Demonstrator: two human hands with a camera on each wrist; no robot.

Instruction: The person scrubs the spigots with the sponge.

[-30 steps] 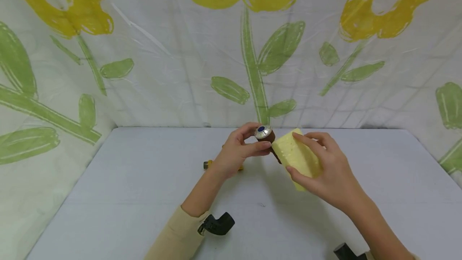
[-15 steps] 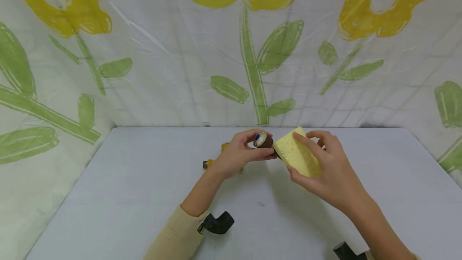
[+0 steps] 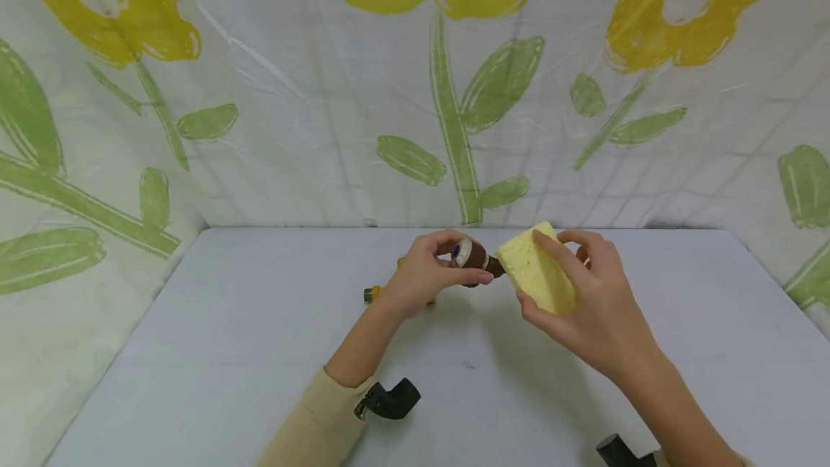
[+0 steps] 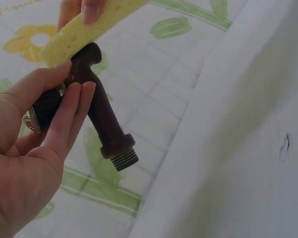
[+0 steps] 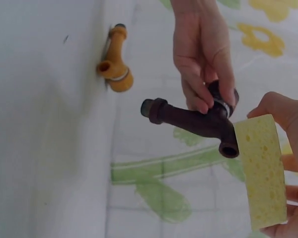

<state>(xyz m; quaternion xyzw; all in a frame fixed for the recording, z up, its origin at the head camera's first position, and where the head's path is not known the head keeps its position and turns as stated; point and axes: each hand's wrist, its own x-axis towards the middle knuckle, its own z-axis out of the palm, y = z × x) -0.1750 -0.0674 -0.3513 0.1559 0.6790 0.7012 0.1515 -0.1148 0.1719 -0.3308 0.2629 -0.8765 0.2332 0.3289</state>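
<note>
My left hand (image 3: pixel 418 279) grips a dark brown water tap (image 4: pixel 105 111) by its knob end, between thumb and fingers. The knob's silvery cap with a blue centre faces left in the head view, and the tap's threaded inlet shows in the left wrist view. In my right hand (image 3: pixel 599 305) is a yellow sponge (image 5: pixel 262 171), pinched between thumb and fingers. One edge of the sponge is right at the tap's body beside the spout opening. Both things are held up above the white table (image 3: pixel 259 323).
A second tap, orange-yellow (image 5: pixel 115 62), lies on the table behind my left forearm and is partly hidden in the head view. A white sheet (image 3: pixel 292 128) with painted flowers hangs along the table's back edge. Black wrist cameras (image 3: pixel 392 400) sit near both cuffs.
My left hand has turned the tap, so its cap swings from facing up toward the left. The sponge has shifted slightly up and right with my right hand.
</note>
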